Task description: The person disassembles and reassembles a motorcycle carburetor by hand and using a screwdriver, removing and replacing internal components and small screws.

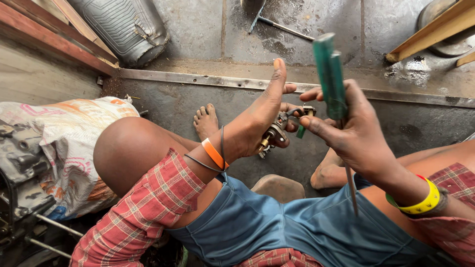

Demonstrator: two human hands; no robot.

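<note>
Floor: stained grey concrete slabs [198, 29], oily patches, daylight from above. A flat metal strip [208, 80] runs across it as a threshold. Ribbed grey rubber mat [126, 24] rolled up top left, beside reddish wooden planks [54, 42]. Pale timber beam [430, 32] top right. Printed white woven sack [69, 143] at left, draped by a greasy dark engine block [20, 173].

Printed woven sack [74, 138], grey ribbed mat [126, 24], metal floor strip [208, 80], wooden plank [430, 32], engine part [20, 168]
</note>
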